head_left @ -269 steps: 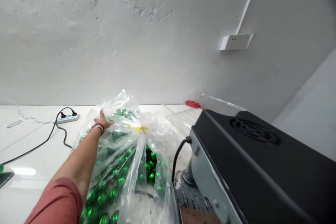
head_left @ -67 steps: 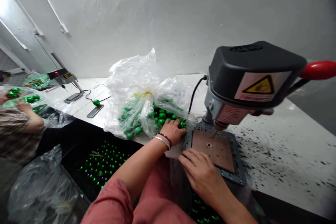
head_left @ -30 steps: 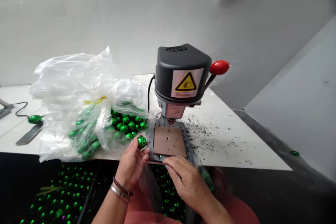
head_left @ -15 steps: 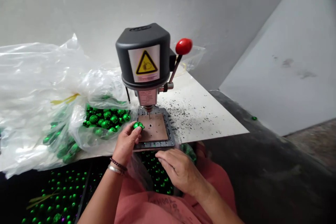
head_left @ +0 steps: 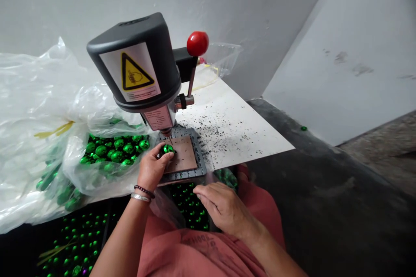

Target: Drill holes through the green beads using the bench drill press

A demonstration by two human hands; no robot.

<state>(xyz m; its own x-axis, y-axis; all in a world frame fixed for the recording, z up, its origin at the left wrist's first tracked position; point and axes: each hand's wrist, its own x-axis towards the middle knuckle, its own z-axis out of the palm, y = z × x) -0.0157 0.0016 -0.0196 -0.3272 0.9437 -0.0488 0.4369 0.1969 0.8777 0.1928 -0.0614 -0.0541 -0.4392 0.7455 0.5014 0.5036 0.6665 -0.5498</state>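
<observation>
A shiny green bauble is pinched between the thumb and fingers of my left hand. It sits over the brown board on the base of a small bench drill press, right under the thin drill bit. Whether the bit touches the bauble I cannot tell. My right hand is closed above my lap, in front of the table edge, with thumb and fingertips pressed together. What it holds, if anything, is hidden. The red-knobbed lever stands up on the press's right side, untouched.
An opened clear plastic bag full of green baubles lies left of the press. Dark shavings are scattered over the white tabletop. More green baubles sit below the table edge, and a single one lies on the floor.
My left hand has brought the bauble from the left edge of the board to beneath the drill bit. The view has shifted and tilted. My right hand keeps its closed pose.
</observation>
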